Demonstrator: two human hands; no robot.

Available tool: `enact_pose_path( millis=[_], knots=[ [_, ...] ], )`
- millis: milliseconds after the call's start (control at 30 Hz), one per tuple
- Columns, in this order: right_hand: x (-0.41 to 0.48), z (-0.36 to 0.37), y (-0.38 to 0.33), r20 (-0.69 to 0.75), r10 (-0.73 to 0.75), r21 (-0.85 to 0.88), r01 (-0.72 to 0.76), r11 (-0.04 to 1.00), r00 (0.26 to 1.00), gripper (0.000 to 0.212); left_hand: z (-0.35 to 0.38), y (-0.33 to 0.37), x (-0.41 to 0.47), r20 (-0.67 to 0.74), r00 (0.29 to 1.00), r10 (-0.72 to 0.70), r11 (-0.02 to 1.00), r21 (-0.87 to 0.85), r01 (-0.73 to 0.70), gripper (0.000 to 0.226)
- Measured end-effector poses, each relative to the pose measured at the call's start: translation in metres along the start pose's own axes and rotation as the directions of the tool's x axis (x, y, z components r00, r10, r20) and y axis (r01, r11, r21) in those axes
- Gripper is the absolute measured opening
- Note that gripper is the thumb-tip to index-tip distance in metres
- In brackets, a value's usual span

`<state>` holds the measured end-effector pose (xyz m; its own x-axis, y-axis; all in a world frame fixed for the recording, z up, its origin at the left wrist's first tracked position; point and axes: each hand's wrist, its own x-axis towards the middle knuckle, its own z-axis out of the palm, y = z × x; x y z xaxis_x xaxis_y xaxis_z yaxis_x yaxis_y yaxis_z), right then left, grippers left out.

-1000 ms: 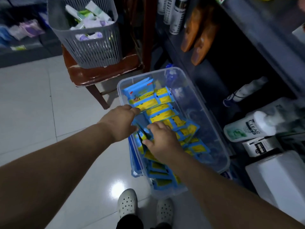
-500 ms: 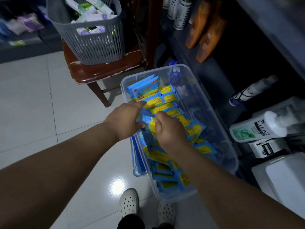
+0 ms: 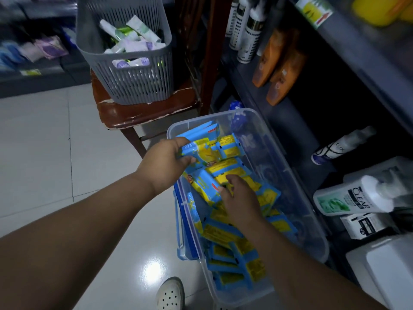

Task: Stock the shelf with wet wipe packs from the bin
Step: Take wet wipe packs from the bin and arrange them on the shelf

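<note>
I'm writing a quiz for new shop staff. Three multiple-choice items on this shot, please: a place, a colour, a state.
1. Where does the grey basket stand? A) on a table B) on the brown chair C) on a trolley
2. What colours are the wet wipe packs in the clear bin? A) blue and yellow B) red and white C) green and black
3. What is the left hand doing? A) hanging empty B) pointing upward C) gripping packs
Key: 1B, its base sits on the seat; 2A, blue wrappers with yellow panels; 3C, it curls round several packs.
</note>
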<state>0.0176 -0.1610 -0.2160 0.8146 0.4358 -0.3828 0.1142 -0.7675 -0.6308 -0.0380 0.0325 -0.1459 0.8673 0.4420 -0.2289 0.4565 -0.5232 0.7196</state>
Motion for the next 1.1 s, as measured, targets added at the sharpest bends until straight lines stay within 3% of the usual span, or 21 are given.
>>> enact_pose_path(
  millis=[133, 267, 433, 500, 633, 867, 1000, 1100],
  knots=[
    [0.016, 0.019, 0.002, 0.062, 0.002, -0.016, -0.001, 1.000, 0.998, 0.056, 0.005, -0.007, 0.006, -0.016, 1.000, -0.006, 0.992, -0.128, 0.004, 0.011],
    [0.032, 0.037, 0.006, 0.065, 0.019, -0.102, -0.012, 0.995, 0.998, 0.058, 0.007, -0.013, 0.010, -0.020, 0.999, -0.031, 0.980, -0.198, 0.026, 0.019],
    [0.043, 0.034, -0.001, 0.075, 0.005, -0.234, 0.013, 0.972, 0.997, 0.033, 0.005, -0.014, 0.006, -0.001, 0.997, -0.074, 0.963, -0.262, 0.071, 0.021],
    [0.039, 0.024, -0.005, 0.046, 0.001, -0.195, 0.008, 0.981, 0.999, 0.033, 0.002, -0.008, 0.003, -0.007, 0.995, -0.095, 0.956, -0.279, 0.090, 0.018],
    [0.024, -0.013, -0.010, -0.066, 0.012, -0.048, -0.015, 0.999, 0.998, 0.010, -0.008, 0.020, -0.009, -0.002, 0.994, -0.112, 0.943, -0.316, 0.106, 0.014],
    [-0.023, -0.110, -0.029, -0.173, -0.034, 0.134, 0.058, 0.989, 0.984, 0.006, -0.037, 0.100, -0.048, 0.063, 0.986, -0.155, 0.910, -0.379, 0.167, 0.014],
    [-0.060, -0.169, -0.050, -0.157, -0.096, 0.188, 0.125, 0.974, 0.983, 0.002, -0.059, 0.155, -0.079, 0.126, 0.980, -0.154, 0.914, -0.359, 0.190, 0.010],
    [-0.094, -0.212, -0.066, -0.145, -0.162, 0.259, 0.195, 0.946, 0.976, 0.012, -0.074, 0.197, -0.104, 0.206, 0.969, -0.135, 0.915, -0.349, 0.202, 0.008]
  ],
)
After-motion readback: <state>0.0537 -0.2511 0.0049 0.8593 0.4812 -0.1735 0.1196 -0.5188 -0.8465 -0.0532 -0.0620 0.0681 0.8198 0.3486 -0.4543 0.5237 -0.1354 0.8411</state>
